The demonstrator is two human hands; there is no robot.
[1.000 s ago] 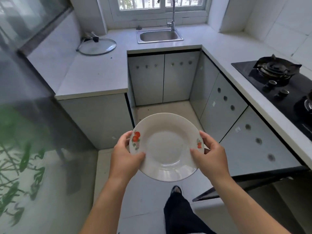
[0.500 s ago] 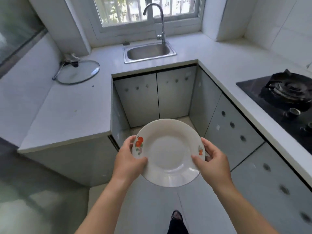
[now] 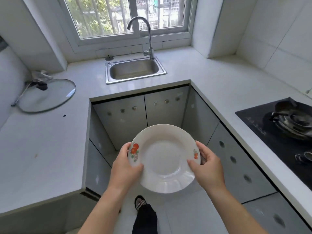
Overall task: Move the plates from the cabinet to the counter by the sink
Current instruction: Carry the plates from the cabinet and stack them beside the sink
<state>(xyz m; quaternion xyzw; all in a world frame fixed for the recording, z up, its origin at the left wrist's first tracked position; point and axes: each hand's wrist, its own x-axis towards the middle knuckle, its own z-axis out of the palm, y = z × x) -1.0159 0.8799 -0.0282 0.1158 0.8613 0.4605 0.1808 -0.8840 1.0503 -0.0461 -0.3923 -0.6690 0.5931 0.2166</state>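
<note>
The left hand (image 3: 125, 164) and right hand (image 3: 208, 166) grip opposite rims of one plate (image 3: 164, 158), carried in mid-air short of the counter (image 3: 177, 73) by the sink (image 3: 135, 70). No plates sit there yet; setting down remains.

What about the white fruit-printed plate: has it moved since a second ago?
Yes: the white fruit-printed plate has come forward, closer to the stainless steel sink.

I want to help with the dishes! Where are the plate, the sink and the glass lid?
plate (image 3: 163, 157): head view, on its white middle.
sink (image 3: 135, 70): head view, on the bare steel bottom.
glass lid (image 3: 49, 98): head view, on the clear glass.
</note>
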